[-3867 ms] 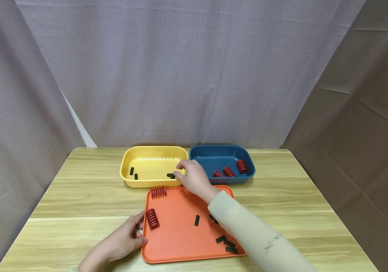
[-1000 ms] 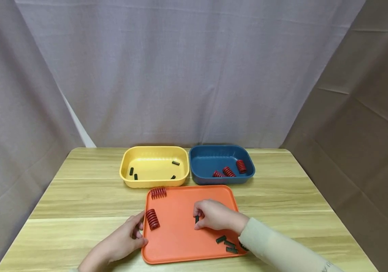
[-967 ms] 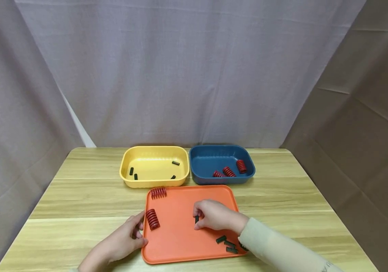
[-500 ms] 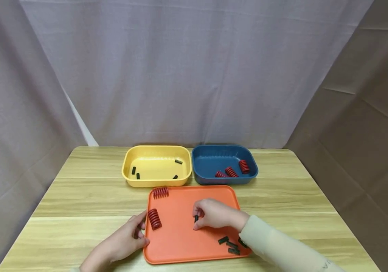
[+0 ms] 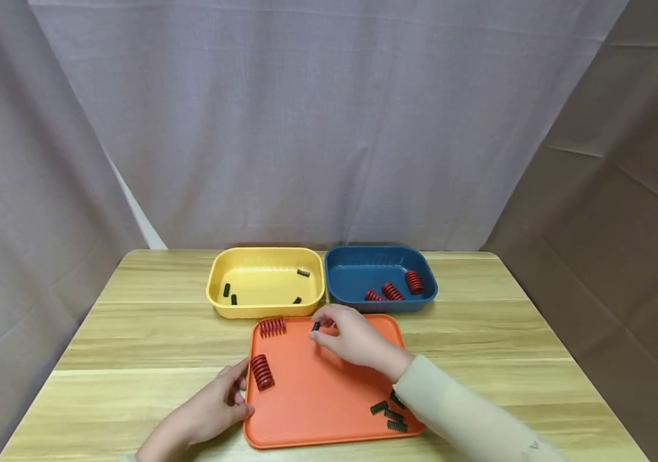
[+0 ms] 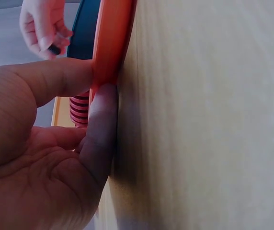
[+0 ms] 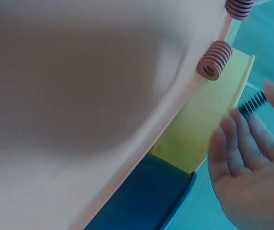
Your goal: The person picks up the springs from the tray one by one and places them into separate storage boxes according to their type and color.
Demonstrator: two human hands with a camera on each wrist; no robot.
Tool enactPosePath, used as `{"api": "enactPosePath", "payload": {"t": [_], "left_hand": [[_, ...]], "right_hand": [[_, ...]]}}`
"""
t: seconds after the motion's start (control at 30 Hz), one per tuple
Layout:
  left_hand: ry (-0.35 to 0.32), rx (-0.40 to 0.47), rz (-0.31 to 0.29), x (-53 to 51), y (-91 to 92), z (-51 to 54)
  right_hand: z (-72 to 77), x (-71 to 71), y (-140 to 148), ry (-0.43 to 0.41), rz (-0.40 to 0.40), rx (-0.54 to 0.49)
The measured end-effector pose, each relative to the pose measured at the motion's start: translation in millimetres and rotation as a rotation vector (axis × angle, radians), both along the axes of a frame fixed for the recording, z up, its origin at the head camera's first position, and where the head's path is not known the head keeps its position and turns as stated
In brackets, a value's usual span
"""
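Observation:
My right hand (image 5: pixel 352 337) pinches a small black spring (image 5: pixel 315 326) between thumb and fingertips above the far part of the orange tray (image 5: pixel 317 410). In the right wrist view the black spring (image 7: pixel 253 104) shows its coils. My left hand (image 5: pixel 213 404) grips the tray's left edge; the left wrist view shows thumb and fingers pinching the rim (image 6: pixel 109 43). Two red springs lie on the tray, one at the far left corner (image 5: pixel 272 327) and one by the left edge (image 5: pixel 262 372). Several black springs (image 5: pixel 394 416) lie at its near right corner, one partly behind the sleeve.
Behind the tray stands a yellow bin (image 5: pixel 265 310) with several black springs. A blue bin (image 5: pixel 381 307) with red springs (image 5: pixel 413 282) is to its right. All rest on a wooden table (image 5: pixel 150 333), with grey curtains behind and at the sides.
After letting a black spring go in the yellow bin, my right hand took hold of another mid-tray, then lifted it toward the far edge. My left hand stays at the tray's edge.

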State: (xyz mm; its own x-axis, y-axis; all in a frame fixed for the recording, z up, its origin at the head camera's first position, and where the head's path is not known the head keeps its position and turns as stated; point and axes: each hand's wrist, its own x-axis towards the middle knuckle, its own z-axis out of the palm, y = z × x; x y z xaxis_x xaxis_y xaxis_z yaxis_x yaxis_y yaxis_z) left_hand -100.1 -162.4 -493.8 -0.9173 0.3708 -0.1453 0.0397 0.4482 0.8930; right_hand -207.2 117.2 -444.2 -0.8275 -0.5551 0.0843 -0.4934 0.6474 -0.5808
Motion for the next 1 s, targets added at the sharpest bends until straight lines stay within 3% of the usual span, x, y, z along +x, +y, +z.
{"api": "enactPosePath", "payload": {"t": [0.17, 0.4, 0.57, 1.0], "left_hand": [[0.007, -0.003, -0.001, 0.9, 0.3, 1.6], [0.012, 0.002, -0.001, 1.9, 1.2, 3.6], [0.010, 0.002, 0.002, 1.9, 1.0, 3.2], [-0.007, 0.014, 0.003, 1.8, 0.8, 3.4]], "right_hand": [[0.5, -3.7, -10.1, 0.144, -0.098, -0.013], [-1.1, -9.5, -26.0, 0.247, -0.200, -0.068], [-0.4, -20.1, -37.1, 0.264, -0.244, -0.062], [-1.4, -41.0, -52.8, 0.271, -0.273, 0.019]]}}
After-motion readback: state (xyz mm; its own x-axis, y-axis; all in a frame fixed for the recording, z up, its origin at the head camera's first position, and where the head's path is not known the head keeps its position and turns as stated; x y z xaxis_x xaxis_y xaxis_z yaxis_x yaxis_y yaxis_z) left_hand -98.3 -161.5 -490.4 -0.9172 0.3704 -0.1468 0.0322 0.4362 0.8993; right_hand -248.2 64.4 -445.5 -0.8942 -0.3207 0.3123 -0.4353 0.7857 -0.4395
